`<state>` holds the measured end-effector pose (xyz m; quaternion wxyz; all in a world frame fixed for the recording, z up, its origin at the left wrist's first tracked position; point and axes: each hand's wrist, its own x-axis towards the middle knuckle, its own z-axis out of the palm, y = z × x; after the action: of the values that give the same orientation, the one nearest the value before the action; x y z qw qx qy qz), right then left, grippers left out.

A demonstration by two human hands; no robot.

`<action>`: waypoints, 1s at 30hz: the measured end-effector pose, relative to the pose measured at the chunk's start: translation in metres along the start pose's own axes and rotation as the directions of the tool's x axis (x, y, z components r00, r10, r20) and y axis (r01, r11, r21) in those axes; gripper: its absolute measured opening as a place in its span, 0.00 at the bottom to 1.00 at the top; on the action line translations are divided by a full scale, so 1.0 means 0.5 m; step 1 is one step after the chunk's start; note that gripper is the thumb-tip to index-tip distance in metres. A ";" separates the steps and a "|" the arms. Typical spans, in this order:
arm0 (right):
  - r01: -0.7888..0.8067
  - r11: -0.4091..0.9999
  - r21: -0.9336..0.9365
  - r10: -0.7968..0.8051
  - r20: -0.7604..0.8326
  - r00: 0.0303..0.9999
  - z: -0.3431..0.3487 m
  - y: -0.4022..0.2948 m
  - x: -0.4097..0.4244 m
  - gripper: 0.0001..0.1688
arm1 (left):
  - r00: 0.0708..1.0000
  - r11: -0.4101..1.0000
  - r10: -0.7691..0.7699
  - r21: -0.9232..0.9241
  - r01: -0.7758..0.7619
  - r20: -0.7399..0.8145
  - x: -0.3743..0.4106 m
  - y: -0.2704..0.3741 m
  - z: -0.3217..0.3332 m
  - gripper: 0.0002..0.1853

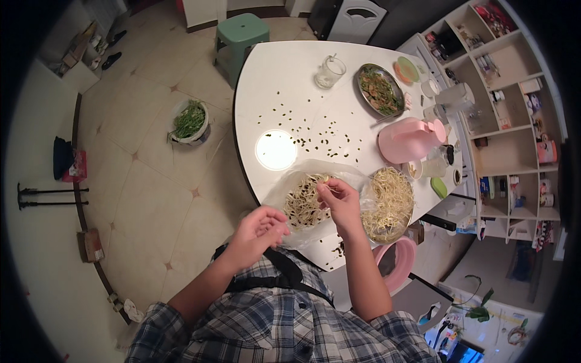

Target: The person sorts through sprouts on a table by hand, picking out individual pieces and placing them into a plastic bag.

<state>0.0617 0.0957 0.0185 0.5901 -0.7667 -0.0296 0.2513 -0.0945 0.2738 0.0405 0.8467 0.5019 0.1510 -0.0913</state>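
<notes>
A clear plastic bag (277, 193) lies spread at the table's near edge, with a heap of bean sprouts (299, 211) and dark bean hulls on it. Above the heap, my right hand (341, 199) pinches a bean sprout (325, 180) between thumb and fingertips. My left hand (261, 229) hovers at the bag's near left side, its fingers loosely curled and apart, with nothing visible in them. To the right, a round metal dish (379, 240) holds a pile of paler sprouts (391, 199); the bag's edge reaches its left side.
Dark hulls (320, 140) are scattered over the white table (258, 109). Beyond stand a pink jug (401, 144), a glass mug (330, 72) and a plate of cooked food (379, 90). A bucket of greens (190, 122) and a green stool (243, 31) are on the floor; a pink bin (401, 267) stands at right.
</notes>
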 end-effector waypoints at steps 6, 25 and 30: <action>-0.263 0.904 0.336 0.211 0.183 0.960 -0.059 -0.018 -0.068 0.08 | 0.995 0.985 0.100 0.141 -0.095 -0.025 0.078 0.008 0.038 0.10; -0.218 0.823 -0.525 -0.087 -0.496 0.864 -0.381 0.118 -0.129 0.28 | 0.990 0.301 0.113 0.953 0.047 -0.084 0.194 -0.036 0.066 0.14; -0.290 0.685 -0.668 -0.068 -0.454 0.888 -0.348 0.104 -0.119 0.36 | 0.969 0.137 0.238 0.990 0.036 -0.068 0.241 -0.109 0.082 0.16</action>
<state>0.0701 -0.0952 0.0222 0.2153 -0.9721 0.0575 0.0739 0.0085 0.2113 -0.0277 0.2947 0.9477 0.1080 -0.0570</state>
